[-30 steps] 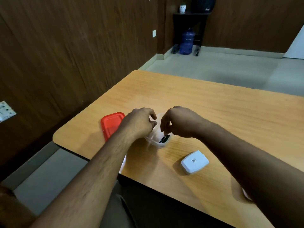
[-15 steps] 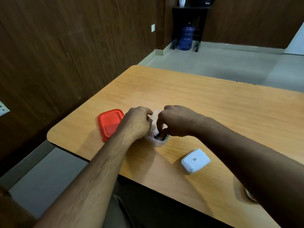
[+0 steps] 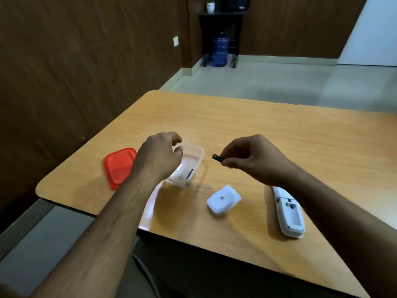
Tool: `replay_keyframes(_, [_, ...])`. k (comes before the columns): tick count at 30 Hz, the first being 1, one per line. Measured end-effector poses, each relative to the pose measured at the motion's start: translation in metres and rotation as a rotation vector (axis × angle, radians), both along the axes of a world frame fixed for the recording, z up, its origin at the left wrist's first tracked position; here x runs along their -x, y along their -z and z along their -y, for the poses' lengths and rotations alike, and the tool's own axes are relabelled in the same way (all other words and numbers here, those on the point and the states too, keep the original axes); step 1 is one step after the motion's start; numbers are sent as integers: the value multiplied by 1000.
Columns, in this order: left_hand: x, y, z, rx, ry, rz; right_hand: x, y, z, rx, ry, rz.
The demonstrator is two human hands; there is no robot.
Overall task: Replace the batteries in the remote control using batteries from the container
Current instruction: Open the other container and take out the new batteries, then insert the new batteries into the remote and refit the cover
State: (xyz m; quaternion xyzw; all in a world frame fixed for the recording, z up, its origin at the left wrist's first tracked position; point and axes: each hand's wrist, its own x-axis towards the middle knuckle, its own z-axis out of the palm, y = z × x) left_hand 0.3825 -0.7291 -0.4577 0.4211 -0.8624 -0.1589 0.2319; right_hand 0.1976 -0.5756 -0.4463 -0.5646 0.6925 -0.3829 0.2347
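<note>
A small clear plastic container [image 3: 194, 154] stands on the wooden table [image 3: 279, 136]. My left hand [image 3: 158, 157] grips its near left rim. One dark battery [image 3: 189, 174] lies inside it. My right hand [image 3: 251, 159] hovers to the right of the container and pinches a second dark battery [image 3: 217, 157] between thumb and fingertips. The white remote control [image 3: 289, 211] lies face down at the right near edge with its battery bay uncovered. Its white battery cover [image 3: 223, 200] lies between the container and the remote.
The container's red lid [image 3: 119, 166] lies flat to the left of the container, near the table's left corner. A wood-panelled wall runs along the left. Far back stand a blue water jug [image 3: 220, 50] and a dark shelf.
My right hand has come up out of the container and moved right, carrying a battery. The view has shifted, and the remote now shows at the right.
</note>
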Motion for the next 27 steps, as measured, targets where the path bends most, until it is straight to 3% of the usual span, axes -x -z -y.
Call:
replay_keyframes(6, [55,-3,-72,-157,302,-108,28,8,-86,-31,89,361])
replay_keyframes(13, [95,19,-113,-228,547,-41,53,24,-147,40,277,649])
replay_keyframes(18, [119,28,-115,-122,613,94,61,31,-149,52,288,512])
replay_keyframes(22, [133,36,-119,-132,646,252,58,40,-148,0,249,553])
replay_keyframes(27, [143,40,-119,-155,654,264,56,48,-143,44,298,594])
